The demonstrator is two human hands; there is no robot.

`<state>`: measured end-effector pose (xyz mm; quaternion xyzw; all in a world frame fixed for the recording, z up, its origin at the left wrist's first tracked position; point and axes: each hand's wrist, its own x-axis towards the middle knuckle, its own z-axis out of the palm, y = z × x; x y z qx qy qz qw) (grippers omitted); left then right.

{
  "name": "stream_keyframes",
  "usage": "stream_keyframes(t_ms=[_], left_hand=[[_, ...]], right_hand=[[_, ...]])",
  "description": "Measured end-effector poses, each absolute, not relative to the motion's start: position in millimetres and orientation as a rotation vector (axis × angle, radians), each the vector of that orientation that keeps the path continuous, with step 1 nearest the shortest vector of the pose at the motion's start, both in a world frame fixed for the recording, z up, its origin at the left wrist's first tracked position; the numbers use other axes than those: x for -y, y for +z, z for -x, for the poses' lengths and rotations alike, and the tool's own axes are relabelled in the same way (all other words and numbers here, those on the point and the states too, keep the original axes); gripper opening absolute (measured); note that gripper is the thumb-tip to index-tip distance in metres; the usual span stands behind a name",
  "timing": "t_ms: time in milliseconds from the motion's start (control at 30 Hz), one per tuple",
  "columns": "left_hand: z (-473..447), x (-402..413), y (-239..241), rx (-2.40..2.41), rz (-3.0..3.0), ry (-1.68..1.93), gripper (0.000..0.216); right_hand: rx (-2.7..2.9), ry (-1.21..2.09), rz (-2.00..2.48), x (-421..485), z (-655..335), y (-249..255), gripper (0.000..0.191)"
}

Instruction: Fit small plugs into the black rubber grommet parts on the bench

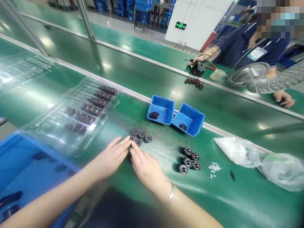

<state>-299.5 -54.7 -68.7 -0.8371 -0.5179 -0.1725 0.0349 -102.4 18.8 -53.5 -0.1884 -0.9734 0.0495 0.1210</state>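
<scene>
My left hand reaches in from the left, its fingers long and slightly bent, tips at the near edge of a group of black round parts. My right hand, with a silver bangle at the wrist, meets it there, fingers close together. Both sets of fingertips touch around a black cylindrical part with a slotted top. Thumbs and undersides of the hands are hidden. Several more black cylindrical parts stand upright in a cluster to the right.
Two blue bins hold thin black coils. Clear trays with rows of dark parts lie left, above a blue crate. White bits, small black pieces and plastic bags lie right. A co-worker sits across.
</scene>
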Motion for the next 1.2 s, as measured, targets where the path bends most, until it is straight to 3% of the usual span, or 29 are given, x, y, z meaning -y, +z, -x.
stream_keyframes(t_ms=[500, 667, 800, 1033, 1200], left_hand=[[296.8, 53.5, -66.4, 1.634, 2.583, -0.475, 0.034], [295.9, 52.7, -60.6, 1.581, 2.561, -0.493, 0.034], [296.5, 58.4, -48.6, 1.577, 2.512, -0.667, 0.032], [276.9, 65.0, -38.5, 1.959, 2.601, -1.134, 0.021], [240.7, 50.8, -34.1, 2.225, 2.832, -1.355, 0.017]], right_hand=[[2.762, 0.293, 0.63, -25.2, 106.2, -55.3, 0.042], [2.797, 0.173, 0.581, -22.2, 103.0, -40.1, 0.04], [2.731, 0.131, 0.579, -14.0, 70.6, -27.5, 0.038], [2.277, 0.12, 1.272, 5.5, -18.6, -41.9, 0.039], [2.22, 0.339, 1.274, 10.6, -26.5, -56.2, 0.037]])
